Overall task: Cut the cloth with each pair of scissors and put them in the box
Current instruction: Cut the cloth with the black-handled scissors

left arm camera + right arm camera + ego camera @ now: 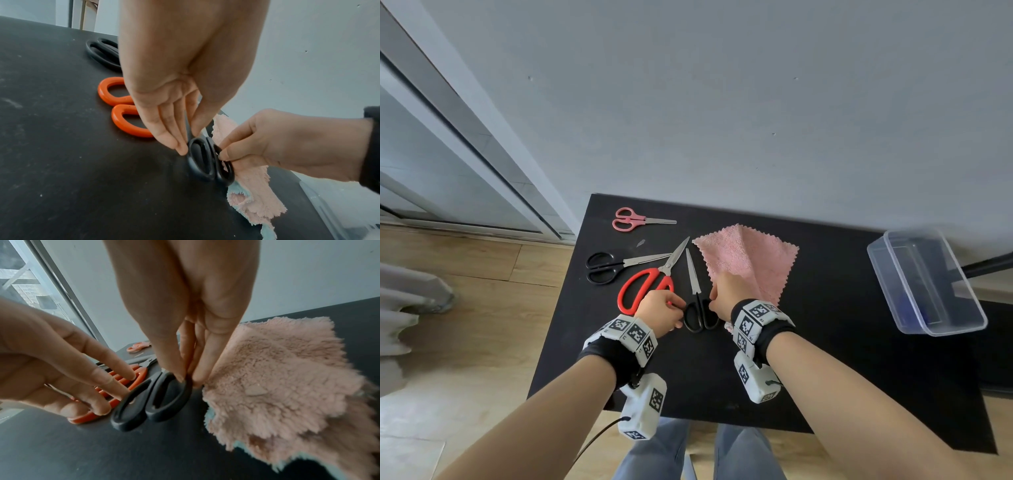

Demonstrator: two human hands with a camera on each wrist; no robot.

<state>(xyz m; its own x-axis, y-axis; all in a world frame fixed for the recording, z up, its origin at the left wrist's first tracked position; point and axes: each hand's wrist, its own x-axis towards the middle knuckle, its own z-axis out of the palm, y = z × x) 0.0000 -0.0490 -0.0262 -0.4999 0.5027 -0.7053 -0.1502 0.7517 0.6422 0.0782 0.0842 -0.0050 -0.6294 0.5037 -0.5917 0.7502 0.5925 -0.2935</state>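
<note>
Black-handled scissors (697, 301) lie shut on the black table (688, 377), blades pointing away from me. My left hand (681, 310) pinches their left handle loop (198, 160) between fingertips and thumb. On the right loop (174, 395), my right hand (712, 303) pinches with thumb and fingers. The pink cloth (748, 260) lies just right of these scissors, partly under my right hand. Large red scissors (650, 286), a second black pair (619, 265) and small pink scissors (640, 219) lie to the left. The clear plastic box (924, 284) sits at the table's right edge.
The table stands against a grey wall (722, 102). A sliding door frame (465, 137) and wooden floor (482, 274) are to the left. A dark bar (989, 263) lies behind the box. My legs show below the table's near edge.
</note>
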